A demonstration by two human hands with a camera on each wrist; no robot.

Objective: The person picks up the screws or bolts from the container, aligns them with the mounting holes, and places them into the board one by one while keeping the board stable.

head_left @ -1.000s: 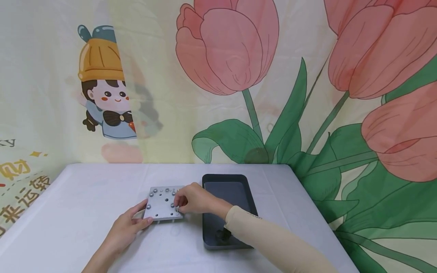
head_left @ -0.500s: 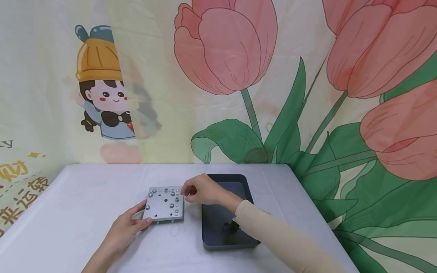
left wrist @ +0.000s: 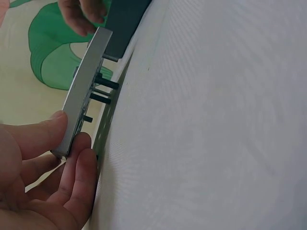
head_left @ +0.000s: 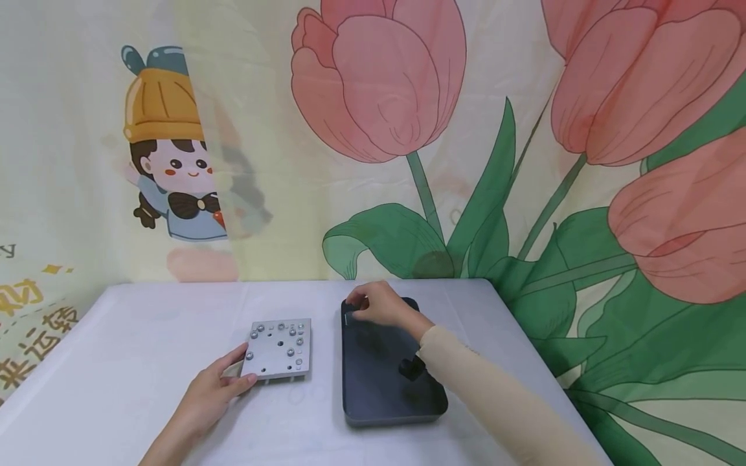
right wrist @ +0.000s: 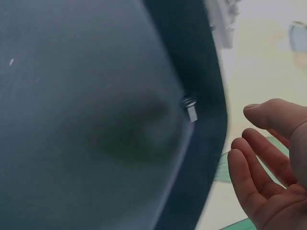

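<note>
My left hand [head_left: 218,388] grips a silver metal plate [head_left: 274,359] by its near left edge, thumb on top and fingers beneath. Several socket-head screws and holes dot the plate's upper face. In the left wrist view, dark screw shanks [left wrist: 108,82] stick out of its underside. My right hand [head_left: 379,303] hovers over the far left corner of a dark grey tray [head_left: 396,414]. Its thumb and fingers are apart with nothing between them, as the right wrist view shows. A small metal screw [right wrist: 190,110] lies against the tray's inner wall near that hand.
A white cloth covers the table [head_left: 175,330]. The tray stands to the right of the plate. Behind the table hangs a printed backdrop [head_left: 280,194] with tulips and a cartoon figure. A black device [head_left: 411,369] sits at my right wrist.
My right hand has left the plate's right side and moved right and away, over the tray's far corner. The left hand keeps holding the plate in about the same place.
</note>
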